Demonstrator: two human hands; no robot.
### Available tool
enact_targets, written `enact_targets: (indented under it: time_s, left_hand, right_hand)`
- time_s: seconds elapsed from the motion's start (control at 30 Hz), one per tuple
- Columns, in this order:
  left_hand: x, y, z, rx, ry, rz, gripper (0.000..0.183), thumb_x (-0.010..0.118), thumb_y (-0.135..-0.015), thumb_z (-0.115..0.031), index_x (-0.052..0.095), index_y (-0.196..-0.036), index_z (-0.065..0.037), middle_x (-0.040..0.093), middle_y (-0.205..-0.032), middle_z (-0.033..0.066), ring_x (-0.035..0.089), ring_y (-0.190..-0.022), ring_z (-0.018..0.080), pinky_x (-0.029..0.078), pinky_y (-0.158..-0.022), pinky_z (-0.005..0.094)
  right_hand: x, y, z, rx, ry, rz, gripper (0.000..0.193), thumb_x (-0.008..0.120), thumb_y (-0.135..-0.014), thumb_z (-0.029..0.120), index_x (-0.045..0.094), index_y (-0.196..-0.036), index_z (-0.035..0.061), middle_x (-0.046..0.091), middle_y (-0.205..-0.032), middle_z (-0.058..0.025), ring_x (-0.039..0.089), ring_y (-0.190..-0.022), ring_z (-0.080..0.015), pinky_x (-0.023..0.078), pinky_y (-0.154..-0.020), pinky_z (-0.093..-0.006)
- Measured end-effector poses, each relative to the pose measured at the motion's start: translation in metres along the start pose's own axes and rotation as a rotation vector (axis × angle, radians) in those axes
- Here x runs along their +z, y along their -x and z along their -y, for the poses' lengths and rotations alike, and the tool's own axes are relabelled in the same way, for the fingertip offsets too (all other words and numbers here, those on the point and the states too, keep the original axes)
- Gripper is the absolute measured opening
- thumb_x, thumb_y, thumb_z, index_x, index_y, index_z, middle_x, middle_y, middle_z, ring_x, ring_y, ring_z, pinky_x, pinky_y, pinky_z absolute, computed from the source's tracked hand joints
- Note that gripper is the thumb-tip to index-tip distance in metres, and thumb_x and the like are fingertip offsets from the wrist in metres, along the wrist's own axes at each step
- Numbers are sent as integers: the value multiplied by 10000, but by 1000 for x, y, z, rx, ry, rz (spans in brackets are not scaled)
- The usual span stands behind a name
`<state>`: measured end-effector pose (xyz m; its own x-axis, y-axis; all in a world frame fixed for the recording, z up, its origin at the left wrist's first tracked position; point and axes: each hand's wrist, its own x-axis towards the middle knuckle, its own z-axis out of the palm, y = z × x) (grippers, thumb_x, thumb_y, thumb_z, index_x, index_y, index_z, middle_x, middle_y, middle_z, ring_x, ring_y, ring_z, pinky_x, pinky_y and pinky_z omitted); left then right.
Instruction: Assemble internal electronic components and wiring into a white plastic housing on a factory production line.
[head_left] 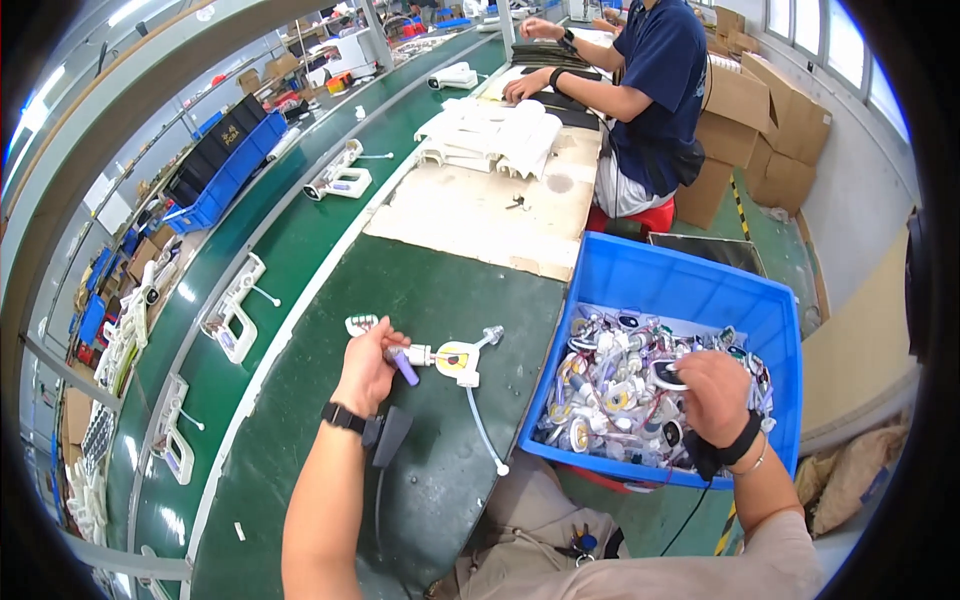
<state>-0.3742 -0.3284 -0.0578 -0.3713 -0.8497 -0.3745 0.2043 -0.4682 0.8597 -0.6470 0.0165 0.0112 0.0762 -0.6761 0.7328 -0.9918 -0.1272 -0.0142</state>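
Observation:
On the green bench my left hand (368, 362) is closed around one end of a white-and-purple part assembly (456, 359). Its round body has a yellow centre, and a pale flexible tube (483, 425) trails from it toward the bench edge. A small white oval piece with green on it (361, 324) pokes out past the fingers. Over the blue bin (690, 262), my right hand (718, 398) grips a white-rimmed oval piece with a dark face (666, 374); the fingers partly cover it. Below that hand lie several mixed small parts (610, 395) with wires and tubes.
White gun-shaped housings (233, 310) lie along the green conveyor (290, 225) at left. White shells (490, 135) are stacked on cardboard ahead. A co-worker (655, 90) sits at the far right of the bench, near cardboard boxes (735, 125). Black straps with cables circle both my wrists.

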Motion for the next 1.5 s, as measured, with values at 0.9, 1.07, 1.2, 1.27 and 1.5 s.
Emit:
enact_targets:
  time_s: [0.9,1.07,1.2,1.27,1.5]
  left_hand:
    - [156,162,-20,448,-280,773,209,451,-993,-169,571,-982,3,588,-781,44,601,-738,131,479,-710,254]
    - [142,147,-51,388,90,745,306,420,-1000,-285,540,-1008,-5,484,-667,15,566,-669,162,510,-771,400]
    - [105,89,-63,311,276,482,300,380,-1008,-279,486,-1118,-21,483,-679,13,560,-741,148,478,-879,455]
    - [83,51,-55,256,311,432,280,374,-1010,-242,502,-1063,2,553,-717,42,583,-752,169,470,-896,441]
    - [0,-58,-24,88,251,76,274,361,-1002,-196,524,-995,25,640,-841,133,623,-947,292,434,-976,475]
  right_hand:
    - [-12,-164,30,-229,-312,-58,171,662,-737,118,659,-892,44,657,-854,-91,654,-772,-240,515,-665,-331]
    - [15,-180,28,-147,-626,-324,262,679,-784,98,642,-1035,28,652,-975,-90,638,-850,-182,507,-749,-293]
    - [28,-145,14,-52,-596,-198,214,671,-798,30,648,-1009,8,650,-1005,-82,630,-890,-153,503,-788,-276]
    - [40,-114,-7,-11,-530,-114,160,670,-801,44,648,-954,0,654,-954,-94,628,-850,-174,499,-770,-287]
    - [45,-10,-60,436,-461,329,161,643,-841,162,659,-887,8,671,-827,-105,645,-757,-223,507,-692,-314]
